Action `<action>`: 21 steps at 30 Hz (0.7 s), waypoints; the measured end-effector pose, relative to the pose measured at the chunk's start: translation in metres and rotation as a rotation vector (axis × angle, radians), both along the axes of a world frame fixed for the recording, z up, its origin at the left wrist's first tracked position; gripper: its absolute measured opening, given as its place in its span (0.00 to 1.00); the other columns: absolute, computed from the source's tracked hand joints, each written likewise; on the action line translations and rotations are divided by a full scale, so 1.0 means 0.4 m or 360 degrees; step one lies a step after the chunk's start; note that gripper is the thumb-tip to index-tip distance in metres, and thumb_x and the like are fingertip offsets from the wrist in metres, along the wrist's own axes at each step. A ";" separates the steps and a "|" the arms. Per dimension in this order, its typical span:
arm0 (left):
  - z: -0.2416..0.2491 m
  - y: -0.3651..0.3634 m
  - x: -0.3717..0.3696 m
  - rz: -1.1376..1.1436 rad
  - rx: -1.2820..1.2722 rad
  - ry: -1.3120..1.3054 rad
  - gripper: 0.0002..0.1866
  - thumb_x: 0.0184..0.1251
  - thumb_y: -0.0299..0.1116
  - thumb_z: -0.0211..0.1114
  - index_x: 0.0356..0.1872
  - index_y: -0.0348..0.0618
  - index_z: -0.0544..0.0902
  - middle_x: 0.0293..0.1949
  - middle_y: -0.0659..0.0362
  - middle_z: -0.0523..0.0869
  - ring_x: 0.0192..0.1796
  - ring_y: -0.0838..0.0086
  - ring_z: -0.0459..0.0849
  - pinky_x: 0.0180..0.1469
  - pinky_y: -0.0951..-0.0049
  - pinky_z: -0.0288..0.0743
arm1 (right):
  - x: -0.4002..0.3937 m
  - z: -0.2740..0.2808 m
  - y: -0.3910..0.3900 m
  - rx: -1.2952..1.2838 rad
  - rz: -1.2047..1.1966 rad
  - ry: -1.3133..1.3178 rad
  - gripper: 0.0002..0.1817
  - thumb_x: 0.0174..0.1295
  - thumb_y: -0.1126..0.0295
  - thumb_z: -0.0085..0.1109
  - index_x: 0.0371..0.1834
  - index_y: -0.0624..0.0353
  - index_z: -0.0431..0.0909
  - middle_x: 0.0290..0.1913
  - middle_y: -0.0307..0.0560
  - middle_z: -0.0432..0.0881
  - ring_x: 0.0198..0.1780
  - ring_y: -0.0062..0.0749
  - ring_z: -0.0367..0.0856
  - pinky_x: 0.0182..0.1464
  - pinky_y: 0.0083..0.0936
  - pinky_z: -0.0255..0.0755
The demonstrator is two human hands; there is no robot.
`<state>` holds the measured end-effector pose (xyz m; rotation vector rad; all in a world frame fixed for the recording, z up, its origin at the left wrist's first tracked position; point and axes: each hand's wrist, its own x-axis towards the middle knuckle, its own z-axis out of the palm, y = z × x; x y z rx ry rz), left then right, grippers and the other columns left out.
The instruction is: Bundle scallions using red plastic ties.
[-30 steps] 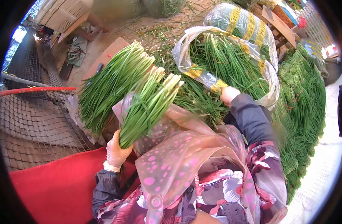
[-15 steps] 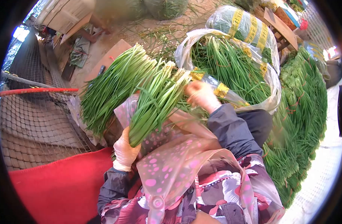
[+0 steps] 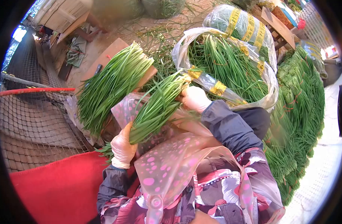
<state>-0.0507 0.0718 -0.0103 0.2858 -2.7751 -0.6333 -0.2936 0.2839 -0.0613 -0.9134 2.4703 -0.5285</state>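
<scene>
My left hand (image 3: 122, 147), in a white glove, grips the leafy end of a bunch of green chives (image 3: 156, 108) that slants up to the right over my lap. Gloved too, my right hand (image 3: 194, 98) holds the pale root end of that same bunch. A clear plastic apron with pink dots (image 3: 171, 164) lies under the bunch. A bigger pile of chives (image 3: 111, 84) rests just left of it on a wooden board (image 3: 107, 56).
An open plastic sack of chives (image 3: 230, 65) with yellow tape lies beyond my right hand, a taped bundle (image 3: 242, 26) behind it. Stacked chive bundles (image 3: 302, 108) line the right side. Wire mesh (image 3: 32, 119) and a red cloth (image 3: 55, 186) are at left.
My right hand has come back from the sack at the right and taken hold of the root end of the bunch. The bunch has tilted lower, more across my lap.
</scene>
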 end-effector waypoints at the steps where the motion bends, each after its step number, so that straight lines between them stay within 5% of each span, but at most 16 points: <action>1: 0.002 -0.001 0.007 0.0005 0.0000 0.0001 0.31 0.44 0.21 0.69 0.56 0.40 0.78 0.41 0.47 0.86 0.42 0.56 0.87 0.44 0.65 0.81 | 0.002 -0.012 0.003 0.0013 -0.0053 0.0151 0.15 0.58 0.56 0.56 0.34 0.55 0.86 0.32 0.55 0.85 0.36 0.51 0.85 0.43 0.43 0.76; 4: 0.017 -0.021 0.039 0.0091 0.0066 -0.0115 0.30 0.44 0.21 0.69 0.56 0.40 0.79 0.40 0.46 0.86 0.42 0.55 0.87 0.44 0.65 0.80 | -0.115 -0.138 0.131 -0.0078 -0.0399 0.0099 0.14 0.59 0.58 0.56 0.31 0.56 0.85 0.29 0.55 0.85 0.35 0.49 0.85 0.38 0.42 0.76; 5: 0.019 -0.031 0.051 0.0085 0.0032 -0.0111 0.31 0.42 0.21 0.69 0.55 0.41 0.78 0.41 0.47 0.86 0.41 0.55 0.87 0.43 0.64 0.80 | -0.148 -0.154 0.179 0.0425 -0.0113 0.0208 0.17 0.59 0.55 0.58 0.37 0.57 0.85 0.30 0.53 0.86 0.36 0.48 0.86 0.40 0.41 0.77; 6: 0.021 -0.039 0.061 0.0076 -0.0001 -0.0112 0.32 0.40 0.22 0.69 0.55 0.42 0.78 0.41 0.47 0.86 0.40 0.54 0.86 0.41 0.63 0.80 | -0.135 -0.106 0.212 0.0578 0.0046 0.0191 0.25 0.56 0.50 0.61 0.47 0.59 0.83 0.42 0.55 0.86 0.46 0.46 0.85 0.49 0.39 0.77; 7: 0.019 -0.045 0.061 0.0087 -0.0001 -0.0099 0.32 0.40 0.22 0.69 0.55 0.42 0.78 0.41 0.47 0.86 0.40 0.54 0.86 0.41 0.63 0.80 | -0.127 -0.048 0.202 0.0577 0.0054 0.0205 0.25 0.56 0.50 0.61 0.47 0.59 0.83 0.42 0.55 0.86 0.46 0.46 0.85 0.49 0.39 0.77; 9: 0.018 -0.052 0.055 0.0036 -0.0071 -0.0014 0.33 0.38 0.22 0.70 0.55 0.43 0.78 0.39 0.48 0.86 0.37 0.53 0.85 0.39 0.63 0.79 | -0.111 0.037 0.152 -0.0047 -0.0090 0.0449 0.32 0.52 0.48 0.68 0.54 0.60 0.79 0.54 0.57 0.82 0.57 0.44 0.80 0.58 0.37 0.73; 11: 0.017 -0.046 0.055 0.0003 -0.0098 -0.0031 0.34 0.37 0.23 0.70 0.55 0.43 0.78 0.37 0.49 0.86 0.35 0.53 0.85 0.38 0.62 0.79 | -0.127 0.022 0.107 -0.0867 -0.0003 -0.0313 0.36 0.49 0.49 0.72 0.58 0.58 0.77 0.61 0.55 0.77 0.64 0.43 0.74 0.63 0.35 0.68; 13: 0.023 -0.042 0.041 -0.0044 -0.0134 -0.0034 0.34 0.37 0.23 0.71 0.55 0.43 0.78 0.36 0.50 0.85 0.33 0.53 0.84 0.36 0.62 0.78 | -0.099 0.026 0.033 -0.0705 0.0291 0.0163 0.32 0.49 0.55 0.74 0.57 0.57 0.78 0.59 0.51 0.79 0.60 0.38 0.76 0.63 0.32 0.68; 14: 0.029 -0.037 0.037 -0.0089 -0.0142 -0.0043 0.34 0.36 0.23 0.71 0.55 0.43 0.78 0.35 0.50 0.85 0.32 0.54 0.83 0.36 0.62 0.77 | -0.082 0.079 0.021 -0.0868 0.0208 -0.0746 0.29 0.49 0.59 0.75 0.54 0.56 0.79 0.55 0.47 0.81 0.56 0.33 0.77 0.61 0.30 0.68; 17: 0.028 -0.038 0.037 -0.0120 -0.0117 -0.0030 0.34 0.35 0.23 0.71 0.55 0.43 0.79 0.33 0.52 0.84 0.31 0.54 0.83 0.34 0.62 0.77 | -0.063 0.024 -0.016 -0.1051 0.0066 -0.1164 0.22 0.49 0.66 0.75 0.48 0.56 0.81 0.46 0.42 0.81 0.51 0.30 0.77 0.57 0.28 0.69; 21: 0.036 -0.043 0.041 -0.0140 -0.0157 -0.0074 0.33 0.35 0.24 0.71 0.54 0.44 0.79 0.31 0.54 0.84 0.30 0.55 0.82 0.34 0.61 0.76 | -0.051 -0.003 -0.011 -0.1011 0.0261 -0.0757 0.20 0.52 0.65 0.73 0.48 0.55 0.82 0.44 0.43 0.84 0.47 0.29 0.79 0.52 0.28 0.73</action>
